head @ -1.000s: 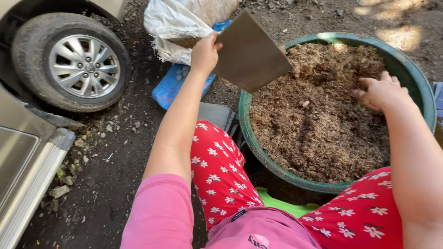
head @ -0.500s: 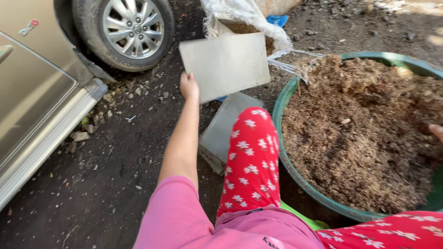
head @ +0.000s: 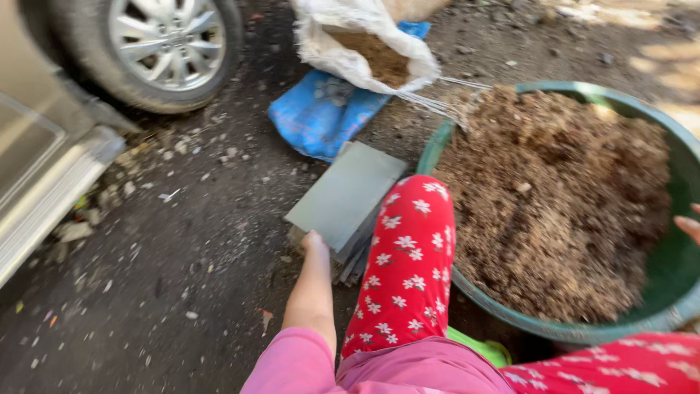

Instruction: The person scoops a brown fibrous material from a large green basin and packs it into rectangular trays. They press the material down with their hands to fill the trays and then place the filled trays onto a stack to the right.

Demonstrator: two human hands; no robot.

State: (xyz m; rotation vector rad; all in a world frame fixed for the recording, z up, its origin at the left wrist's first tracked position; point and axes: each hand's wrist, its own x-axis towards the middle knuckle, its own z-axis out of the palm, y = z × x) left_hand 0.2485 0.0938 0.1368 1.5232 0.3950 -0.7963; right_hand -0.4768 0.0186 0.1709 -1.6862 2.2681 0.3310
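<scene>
One flat grey square board (head: pixel 348 195) lies on the dark dirt ground (head: pixel 182 292), beside the knee in red flowered trousers (head: pixel 405 270). Left hand (head: pixel 315 248) touches its near edge, grip unclear; fingers hidden. Right hand (head: pixel 689 226) barely in view at frame edge, by green round tub of brown soil (head: pixel 561 197); grip can't tell. White sack (head: pixel 364 44) and blue bag (head: pixel 321 113) lie beyond; car wheel (head: pixel 164 44) top left.

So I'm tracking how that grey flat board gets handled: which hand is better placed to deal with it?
Left, probably. The left hand is at the near edge of the grey board on the ground beside the knee. The right hand barely shows at the frame's far edge, across the green tub of brown mix.
</scene>
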